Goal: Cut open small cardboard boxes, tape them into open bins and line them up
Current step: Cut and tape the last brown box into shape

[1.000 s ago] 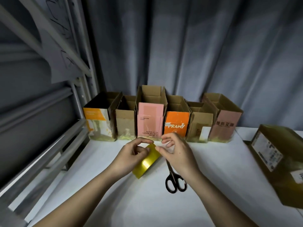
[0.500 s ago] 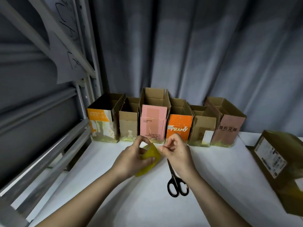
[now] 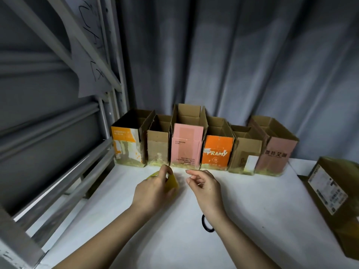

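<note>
A grey metal rack [image 3: 64,171] runs along the left edge of the white desk [image 3: 252,220]; a sheet of paper [image 3: 87,61] with handwriting hangs on its frame; behind everything hangs a grey curtain [image 3: 233,55]. At the back of the desk six open-topped boxes stand side by side in a row, touching: an orange-and-white box [image 3: 127,146], a plain brown box [image 3: 157,147], a taller pink box [image 3: 186,146], an orange box [image 3: 217,152] printed "PRAMY", another brown box [image 3: 245,152] with a white label, and a dusty-pink box [image 3: 275,154] with dark characters. In front of the pink box the left hand [image 3: 153,189] grips a yellow roll of tape [image 3: 171,182], fingers curled round it above the desk; just beside it the right hand [image 3: 206,186] is loosely curled, thumb and forefinger close together, but whether they pinch a tape end I cannot tell. A black scissors handle [image 3: 206,226] peeks out under the right wrist, lying on the desk. At the far right lies a closed cardboard box [image 3: 338,200] with a shipping label, well apart from the row.
</note>
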